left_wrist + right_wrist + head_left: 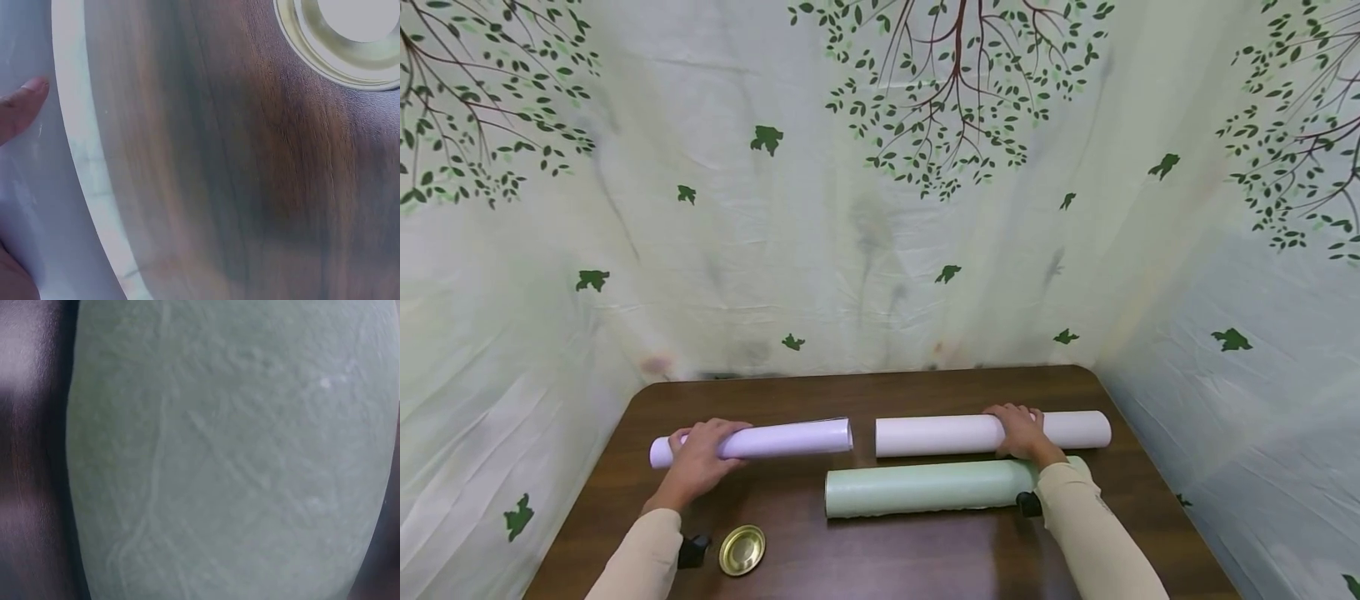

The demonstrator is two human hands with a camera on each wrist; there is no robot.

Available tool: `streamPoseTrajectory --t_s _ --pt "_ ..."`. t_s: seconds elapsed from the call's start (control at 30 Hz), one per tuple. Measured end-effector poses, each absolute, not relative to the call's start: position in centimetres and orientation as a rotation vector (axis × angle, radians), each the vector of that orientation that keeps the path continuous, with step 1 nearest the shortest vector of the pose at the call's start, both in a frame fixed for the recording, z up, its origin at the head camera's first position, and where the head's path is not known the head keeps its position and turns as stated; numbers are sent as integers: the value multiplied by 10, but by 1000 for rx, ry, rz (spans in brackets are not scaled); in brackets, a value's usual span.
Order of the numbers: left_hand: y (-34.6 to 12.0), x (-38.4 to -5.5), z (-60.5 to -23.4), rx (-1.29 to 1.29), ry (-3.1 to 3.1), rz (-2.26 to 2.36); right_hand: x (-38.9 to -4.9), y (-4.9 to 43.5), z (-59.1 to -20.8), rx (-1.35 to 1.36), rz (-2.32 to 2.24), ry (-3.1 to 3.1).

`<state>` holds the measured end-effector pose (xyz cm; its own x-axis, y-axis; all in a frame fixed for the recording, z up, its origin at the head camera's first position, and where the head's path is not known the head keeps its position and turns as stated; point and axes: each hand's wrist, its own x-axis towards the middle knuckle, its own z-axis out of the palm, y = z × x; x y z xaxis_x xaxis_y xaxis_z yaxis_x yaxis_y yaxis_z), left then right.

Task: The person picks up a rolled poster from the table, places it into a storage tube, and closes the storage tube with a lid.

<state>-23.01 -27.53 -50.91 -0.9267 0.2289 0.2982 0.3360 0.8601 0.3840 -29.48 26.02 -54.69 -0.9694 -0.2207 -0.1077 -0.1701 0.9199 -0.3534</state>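
Note:
My left hand (700, 457) grips a glossy white roll (797, 439) near its left end, thumb on the near side and fingers over the top. That roll lies slightly slanted. In the left wrist view the same roll (50, 187) runs down the left side, with parts of the hand at the edge. To the right, my right hand (1021, 433) holds a plain white roll (932, 436) around its middle, fingers over its far side. A thicker pale green roll (917, 490) lies just in front, under the right wrist; its wrinkled surface (231, 450) fills the right wrist view.
A small round gold-coloured dish or lid (742, 550) sits on the brown wooden table (880, 558), right of the left forearm. White sheeting (850, 250) printed with branches and leaves hangs behind the table and along both sides.

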Motion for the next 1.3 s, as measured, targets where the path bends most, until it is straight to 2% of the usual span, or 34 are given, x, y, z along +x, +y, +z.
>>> streamPoseTrajectory --t_s 0.6,1.3 --pt "-277 -203 -498 -404 -2745 -608 -291 267 -545 -341 -616 2975" --pt "-270 -200 -502 -432 -2674 -610 -272 282 -503 -452 -549 3054"
